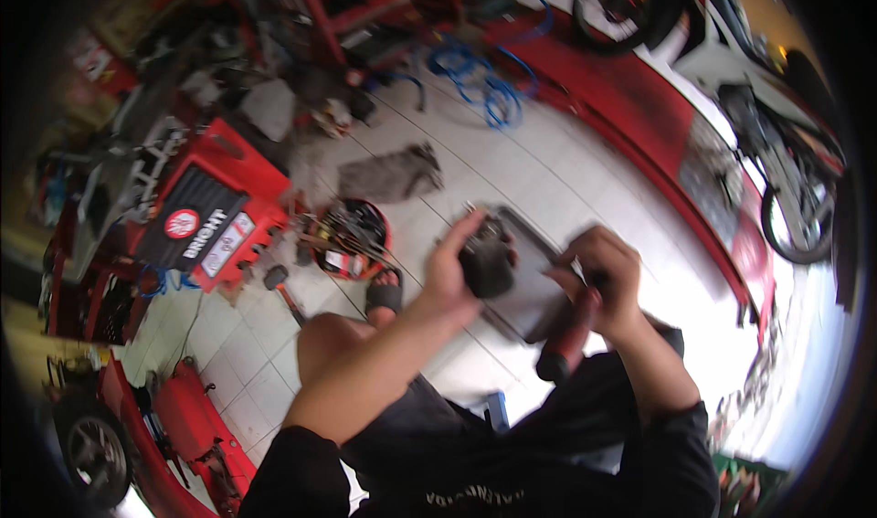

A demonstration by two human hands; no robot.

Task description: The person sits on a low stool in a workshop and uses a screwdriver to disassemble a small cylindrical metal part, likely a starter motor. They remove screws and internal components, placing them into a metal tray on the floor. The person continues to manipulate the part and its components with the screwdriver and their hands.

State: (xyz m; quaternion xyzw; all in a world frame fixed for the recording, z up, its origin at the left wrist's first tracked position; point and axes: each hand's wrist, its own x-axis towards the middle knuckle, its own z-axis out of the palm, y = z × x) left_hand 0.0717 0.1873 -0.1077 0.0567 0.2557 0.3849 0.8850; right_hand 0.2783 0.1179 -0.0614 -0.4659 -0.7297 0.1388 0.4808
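My left hand, closed, grips a dark, rounded mechanical part with a metallic upper end; blur hides its exact kind. A hand tool with a thick red and black handle is in my closed right hand. Its working end cannot be made out. Beneath and between both hands is a shallow grey tray, in front of my knees. The two hands are apart, with the part on the left and the tool on the right.
Left of the tray, a round red container holds tools. A hammer and a grey rag lie on the tiled floor. A red toolbox stands farther left. Beyond are a blue hose, a red platform and a motorcycle.
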